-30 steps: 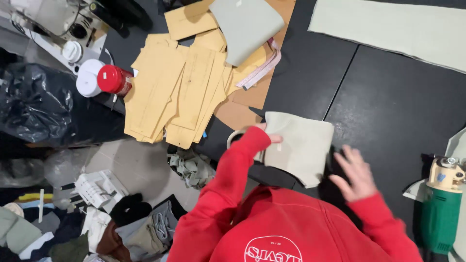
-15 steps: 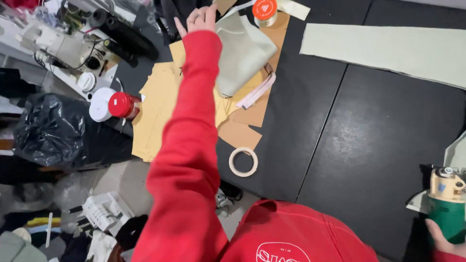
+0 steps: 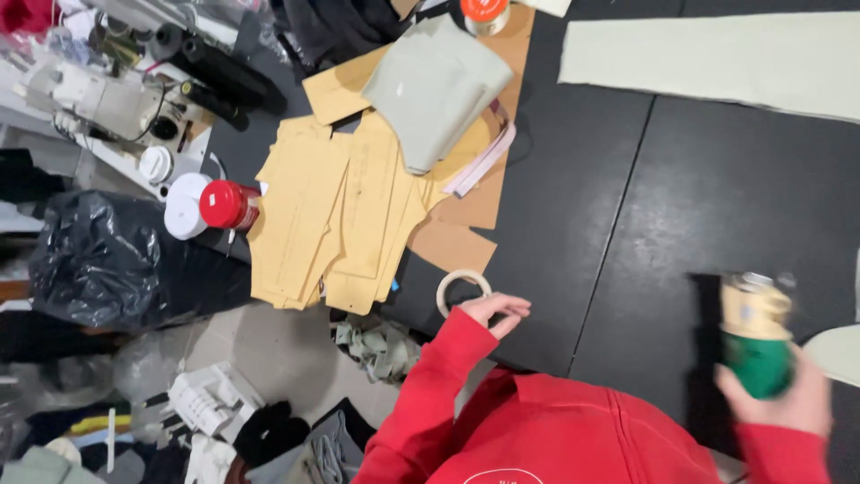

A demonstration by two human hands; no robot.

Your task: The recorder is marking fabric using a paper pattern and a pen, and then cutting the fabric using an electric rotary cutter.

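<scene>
The right hand [image 3: 793, 399] has its fingers wrapped around one green and cream electric cutter [image 3: 755, 336], held upright and blurred, just over the black bench [image 3: 717, 197]. The left hand [image 3: 495, 312] rests at the bench's near edge, fingers curled loosely and grasping nothing, their tips touching the rim of one tape roll [image 3: 462, 289] lying flat just beyond them. Farther beyond those fingers lies a fanned pile of tan paper patterns [image 3: 331, 215], too overlapped to count, with one folded pale green cloth piece [image 3: 436, 85] on top. One long pale green fabric strip [image 3: 717, 63] lies well beyond the right fingers. Left of the patterns stand one red-capped can [image 3: 228, 204] and one white-capped can [image 3: 185, 206], touching.
</scene>
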